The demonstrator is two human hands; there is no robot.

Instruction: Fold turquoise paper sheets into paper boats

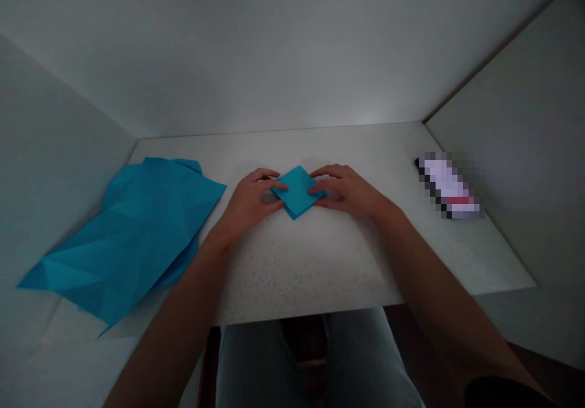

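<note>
A small blue folded paper (pixel 298 190), shaped like a diamond, lies at the middle of the white table. One corner points toward me and its layers show slightly apart along the lower edge. My left hand (pixel 256 198) pinches its left corner, with a finger on top and the thumb by the lower left edge. On the opposite side, my right hand (pixel 347 190) pinches the right corner, fingertips resting on the top face and the thumb at the lower edge. The fingertips partly cover both side corners.
Creased blue paper sheets (pixel 137 231) spread over the table's left side, hanging past its front edge. A phone (pixel 448 186) with a blurred screen lies at the right. Walls enclose the white table (pixel 301 274) at the back and both sides.
</note>
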